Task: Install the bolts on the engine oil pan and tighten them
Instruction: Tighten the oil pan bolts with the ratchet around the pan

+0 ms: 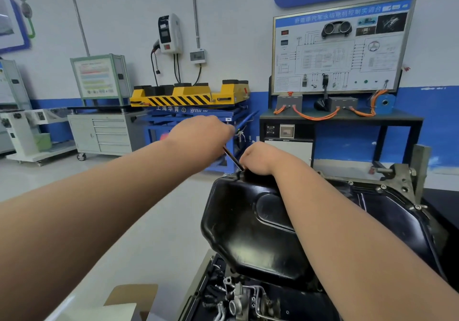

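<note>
The black engine oil pan (250, 224) sits upside down on the engine in the lower right of the head view. Three bolts (383, 186) show along its far right flange. My left hand (201, 132) grips the handle end of a thin metal wrench (232, 158), which slants down to the pan's far edge. There my right hand (258, 158) is curled over the tool's head, its fingers hidden behind the knuckles. The bolt under the tool is hidden by my right hand.
Engine parts and hoses (238, 298) lie below the pan. A cardboard box (131, 298) sits at the bottom left. Behind stand a blue lift table with a yellow unit (188, 97), a grey drawer cabinet (106, 132) and a training board bench (340, 114).
</note>
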`<action>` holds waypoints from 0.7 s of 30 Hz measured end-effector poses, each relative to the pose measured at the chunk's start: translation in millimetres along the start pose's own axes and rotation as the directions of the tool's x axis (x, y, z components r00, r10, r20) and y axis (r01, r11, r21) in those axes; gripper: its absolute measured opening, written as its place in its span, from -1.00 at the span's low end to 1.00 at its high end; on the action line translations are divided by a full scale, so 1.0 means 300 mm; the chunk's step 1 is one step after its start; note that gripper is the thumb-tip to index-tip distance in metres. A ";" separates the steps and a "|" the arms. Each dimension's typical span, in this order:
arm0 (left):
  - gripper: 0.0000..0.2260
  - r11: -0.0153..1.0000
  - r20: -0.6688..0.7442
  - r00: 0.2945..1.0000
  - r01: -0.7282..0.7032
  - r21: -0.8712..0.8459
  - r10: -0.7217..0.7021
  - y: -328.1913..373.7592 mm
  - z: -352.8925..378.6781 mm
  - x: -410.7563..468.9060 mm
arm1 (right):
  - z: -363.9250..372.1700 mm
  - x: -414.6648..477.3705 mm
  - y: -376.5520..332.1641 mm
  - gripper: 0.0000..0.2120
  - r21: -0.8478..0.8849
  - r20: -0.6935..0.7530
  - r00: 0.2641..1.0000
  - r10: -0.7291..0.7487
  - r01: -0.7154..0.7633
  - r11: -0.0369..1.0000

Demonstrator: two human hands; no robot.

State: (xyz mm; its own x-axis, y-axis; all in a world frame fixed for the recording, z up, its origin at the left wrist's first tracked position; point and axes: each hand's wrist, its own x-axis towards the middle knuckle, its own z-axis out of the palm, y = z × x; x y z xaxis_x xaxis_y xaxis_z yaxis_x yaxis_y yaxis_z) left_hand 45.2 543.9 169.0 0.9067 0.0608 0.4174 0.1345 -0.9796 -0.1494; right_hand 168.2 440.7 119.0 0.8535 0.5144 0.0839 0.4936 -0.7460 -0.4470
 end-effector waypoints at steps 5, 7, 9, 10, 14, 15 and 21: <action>-0.77 0.770 0.208 0.961 0.271 -0.578 -0.182 -0.041 -0.026 -0.021 | -0.005 -0.015 0.002 -0.73 -0.008 0.033 0.999 -0.040 0.040 0.999; -0.77 0.992 0.086 0.996 0.003 -0.126 0.008 -0.026 -0.029 -0.028 | -0.008 -0.015 0.004 -0.74 -0.026 0.038 0.998 -0.046 0.047 0.999; -0.72 0.892 0.145 0.970 -0.235 0.385 0.193 -0.011 -0.024 -0.017 | -0.010 -0.018 0.001 -0.75 -0.037 0.044 0.998 -0.046 0.048 0.998; -0.71 0.851 0.164 0.966 -0.255 0.459 0.201 -0.015 -0.016 -0.008 | -0.010 -0.019 0.001 -0.75 -0.028 0.047 0.998 -0.045 0.047 0.999; -0.80 0.955 0.082 0.992 0.114 -0.274 -0.095 -0.061 -0.014 -0.018 | -0.011 -0.026 -0.003 -0.72 0.015 0.057 0.998 -0.025 0.024 1.000; -0.82 0.791 0.162 0.970 0.243 -0.561 -0.183 -0.069 -0.009 -0.027 | -0.007 -0.024 -0.003 -0.72 0.013 0.053 0.998 -0.024 0.024 1.000; -0.75 0.971 -0.014 0.998 0.059 -0.231 -0.064 -0.024 -0.001 -0.005 | -0.007 -0.013 0.006 -0.76 -0.047 0.052 0.997 -0.062 0.064 0.997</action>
State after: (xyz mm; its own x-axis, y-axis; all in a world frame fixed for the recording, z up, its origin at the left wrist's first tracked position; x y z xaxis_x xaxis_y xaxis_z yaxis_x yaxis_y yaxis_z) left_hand 42.7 550.9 169.7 0.8903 0.1206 0.4391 0.0917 -0.9920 0.0864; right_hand 166.1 436.6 119.7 0.8114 0.5808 0.0651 0.5548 -0.7305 -0.3983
